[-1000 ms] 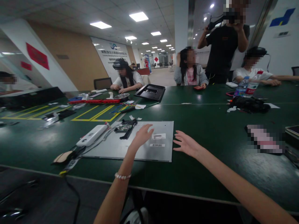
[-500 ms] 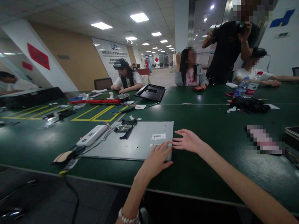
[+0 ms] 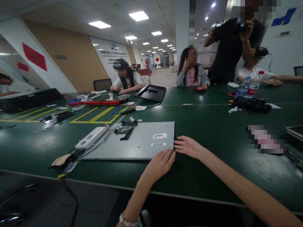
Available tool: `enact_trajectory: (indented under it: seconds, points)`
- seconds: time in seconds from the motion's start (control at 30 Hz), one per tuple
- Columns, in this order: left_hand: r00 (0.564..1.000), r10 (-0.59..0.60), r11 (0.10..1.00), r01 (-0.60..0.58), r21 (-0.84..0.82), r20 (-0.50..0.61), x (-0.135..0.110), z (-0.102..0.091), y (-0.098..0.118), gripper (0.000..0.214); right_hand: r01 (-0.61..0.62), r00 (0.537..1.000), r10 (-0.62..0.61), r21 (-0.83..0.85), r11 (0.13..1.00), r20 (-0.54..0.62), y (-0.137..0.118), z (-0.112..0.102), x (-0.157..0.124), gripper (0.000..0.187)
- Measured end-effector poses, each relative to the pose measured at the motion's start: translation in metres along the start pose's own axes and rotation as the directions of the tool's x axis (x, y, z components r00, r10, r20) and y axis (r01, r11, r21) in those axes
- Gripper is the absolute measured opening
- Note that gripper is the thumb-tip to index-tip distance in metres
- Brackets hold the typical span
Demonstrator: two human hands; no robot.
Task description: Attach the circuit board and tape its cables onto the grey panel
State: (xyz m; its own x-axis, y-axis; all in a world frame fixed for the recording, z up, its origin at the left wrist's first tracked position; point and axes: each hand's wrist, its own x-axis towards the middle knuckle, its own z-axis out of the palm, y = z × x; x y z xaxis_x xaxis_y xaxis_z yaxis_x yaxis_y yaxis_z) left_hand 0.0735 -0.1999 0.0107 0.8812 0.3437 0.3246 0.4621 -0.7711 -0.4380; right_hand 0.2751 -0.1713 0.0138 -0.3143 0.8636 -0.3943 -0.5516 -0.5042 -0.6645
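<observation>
A flat grey display panel (image 3: 146, 132) lies back side up on the green table, with two white labels near its right edge. My left hand (image 3: 157, 167) is at its front right corner, fingers together and fingertips closed on the corner. Stretched out with its fingers apart, my right hand (image 3: 188, 146) touches or nearly touches the panel's right edge, palm turned inward. On the panel's left part rests a small circuit board with black brackets (image 3: 126, 127). Beside that, a white power strip (image 3: 92, 137) overlaps the panel's left side, with thin cables next to it.
A black monitor frame (image 3: 151, 93) lies across the table. Left of it are a red bar (image 3: 97, 103) and a metal bowl (image 3: 121, 98). A phone (image 3: 265, 138), bottles (image 3: 253, 88) and a black bundle (image 3: 251, 105) are at right. Several people are around the table's far side.
My left hand has drawn back toward the panel's front corner, uncovering the lower label, and its fingers have closed together. My right hand has shifted slightly down along the right edge.
</observation>
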Motion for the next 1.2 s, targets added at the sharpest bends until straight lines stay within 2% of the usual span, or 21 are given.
enact_trajectory:
  seconds: [0.17, 0.27, 0.33, 0.43, 0.77, 0.97, 1.2]
  points:
    - [1.0, 0.022, 0.999, -0.023, 0.025, 0.02, -0.001, 0.0, 0.001, 0.028, -0.069, 0.995, 0.069, -0.005, 0.998, 0.065, 0.016, 0.018, 0.01, 0.016]
    - [0.999, 0.034, 0.998, -0.036, 0.045, 0.043, -0.003, -0.002, 0.001, 0.03, -0.026, 1.0, 0.026, -0.003, 1.0, -0.002, 0.027, 0.028, 0.018, 0.012]
    - [0.998, 0.041, 0.997, -0.043, 0.057, 0.047, -0.003, -0.002, 0.001, 0.031, 0.019, 0.998, -0.019, -0.008, 1.0, -0.052, 0.035, 0.031, 0.022, 0.019]
    - [0.998, 0.039, 0.997, -0.042, 0.062, 0.048, -0.003, -0.004, 0.002, 0.033, 0.067, 0.993, -0.069, -0.023, 0.998, -0.099, 0.042, 0.03, 0.023, 0.03]
    - [0.999, 0.007, 1.0, -0.007, 0.019, -0.034, -0.004, -0.009, 0.003, 0.034, 0.158, 0.974, -0.162, -0.036, 0.987, -0.157, 0.052, 0.032, 0.022, 0.039]
    - [0.994, 0.009, 0.999, -0.004, 0.046, -0.113, -0.005, -0.011, 0.004, 0.031, 0.205, 0.97, -0.209, -0.045, 0.978, -0.12, 0.055, 0.036, 0.013, 0.042]
    - [0.99, 0.017, 1.0, -0.014, 0.019, -0.141, -0.007, -0.011, 0.007, 0.028, 0.256, 0.961, -0.258, -0.034, 0.966, -0.097, 0.055, 0.034, 0.002, 0.042]
